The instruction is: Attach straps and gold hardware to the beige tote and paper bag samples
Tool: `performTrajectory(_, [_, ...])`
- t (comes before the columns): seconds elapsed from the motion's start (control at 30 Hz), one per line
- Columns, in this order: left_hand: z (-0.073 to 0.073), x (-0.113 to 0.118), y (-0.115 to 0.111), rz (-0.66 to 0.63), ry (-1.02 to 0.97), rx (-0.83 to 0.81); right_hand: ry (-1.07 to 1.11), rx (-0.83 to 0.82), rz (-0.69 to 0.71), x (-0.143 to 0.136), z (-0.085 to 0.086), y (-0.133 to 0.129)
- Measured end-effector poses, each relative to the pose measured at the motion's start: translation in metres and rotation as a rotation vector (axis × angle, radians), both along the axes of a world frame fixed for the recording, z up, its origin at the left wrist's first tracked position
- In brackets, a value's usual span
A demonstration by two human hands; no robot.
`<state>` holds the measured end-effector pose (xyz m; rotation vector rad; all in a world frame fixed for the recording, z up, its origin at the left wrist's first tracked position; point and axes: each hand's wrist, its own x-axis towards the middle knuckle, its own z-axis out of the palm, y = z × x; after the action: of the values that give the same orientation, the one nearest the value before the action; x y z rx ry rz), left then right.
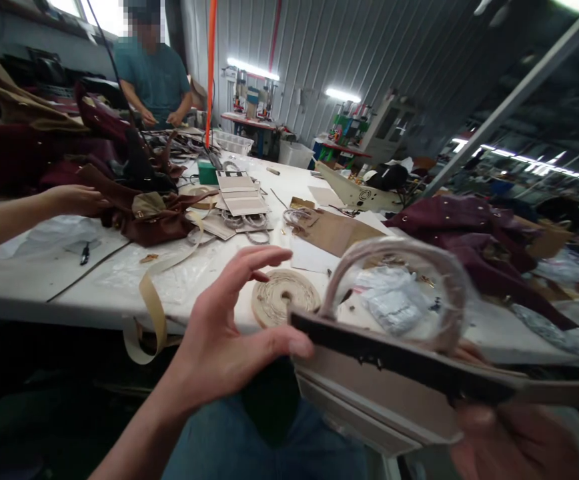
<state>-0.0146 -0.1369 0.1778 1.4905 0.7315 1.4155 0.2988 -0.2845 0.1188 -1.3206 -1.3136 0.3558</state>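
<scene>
Hands (222, 333) (514, 437) at ends of handled panel (384, 397); round emblem (365, 195) unreadable.

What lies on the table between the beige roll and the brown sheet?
In the head view, a white sheet lies between the beige roll and the brown sheet.

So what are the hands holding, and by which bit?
A beige panel with a looped handle. The right hand pinches its right end; the left hand is open, thumb at the left corner.
</scene>
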Motion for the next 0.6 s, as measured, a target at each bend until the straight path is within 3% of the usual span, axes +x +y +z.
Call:
performTrajectory(0.1, [0.0,-0.02,0.001,-0.19,0.204,0.112,0.093,0.046,0.207,-0.001,0.012,0.023])
performTrajectory(0.17, [-0.001,-0.028,-0.004,-0.365,0.349,0.154,0.077,0.089,0.338,-0.007,0.02,0.038])
performTrajectory(0.23, [-0.001,-0.033,-0.01,-0.456,0.451,0.195,0.047,0.106,0.42,-0.014,0.027,0.051])
performTrajectory(0.4, [0.004,-0.044,-0.016,-0.358,0.628,0.325,0.114,0.12,0.491,-0.026,0.029,0.074])
performTrajectory(0.5, [0.008,-0.05,-0.013,-0.366,0.708,0.383,0.233,0.159,0.379,-0.031,0.017,0.088])
performTrajectory(0.6, [0.012,-0.053,-0.009,-0.359,0.707,0.338,0.368,0.2,0.293,-0.037,0.007,0.101])
